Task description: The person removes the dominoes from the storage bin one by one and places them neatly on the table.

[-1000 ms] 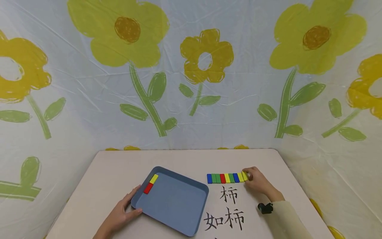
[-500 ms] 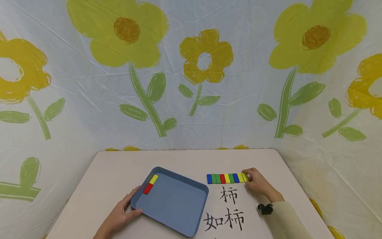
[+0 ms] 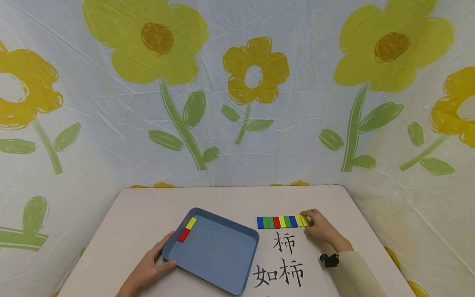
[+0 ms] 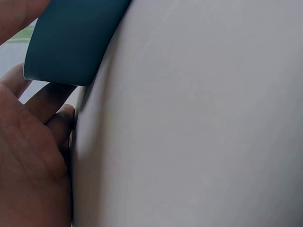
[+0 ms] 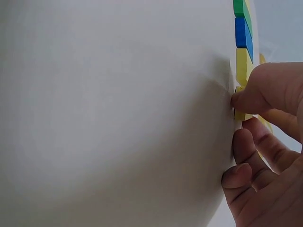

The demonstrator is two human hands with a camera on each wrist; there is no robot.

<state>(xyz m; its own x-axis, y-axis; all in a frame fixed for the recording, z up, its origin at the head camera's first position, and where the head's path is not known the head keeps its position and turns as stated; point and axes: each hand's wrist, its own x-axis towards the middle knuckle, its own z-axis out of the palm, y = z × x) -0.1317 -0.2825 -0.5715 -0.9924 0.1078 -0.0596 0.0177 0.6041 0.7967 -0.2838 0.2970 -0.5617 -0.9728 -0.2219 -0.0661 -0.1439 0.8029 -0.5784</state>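
Note:
A blue-grey tray [image 3: 215, 251] lies tilted on the table, with a yellow block [image 3: 191, 223] and a red block [image 3: 184, 235] end to end along its left wall. My left hand [image 3: 150, 264] grips the tray's left corner, thumb on the near side and fingers on the left side; the left wrist view shows the tray's corner [image 4: 71, 42] between them. To the right, several flat blue, green, red and yellow blocks form a row. My right hand [image 3: 324, 229] pinches the yellow end block [image 5: 240, 115] between thumb and finger, its other fingers loosely bent near the table.
Black written characters [image 3: 285, 242] mark the pale table [image 3: 111, 235] below the row. A dark band [image 3: 329, 260] sits at the right wrist. Behind the table hangs a flower-print cloth [image 3: 289, 161].
Both hands, the tray and the row of blocks stay practically where they were. Only a slight shift of the whole head view shows.

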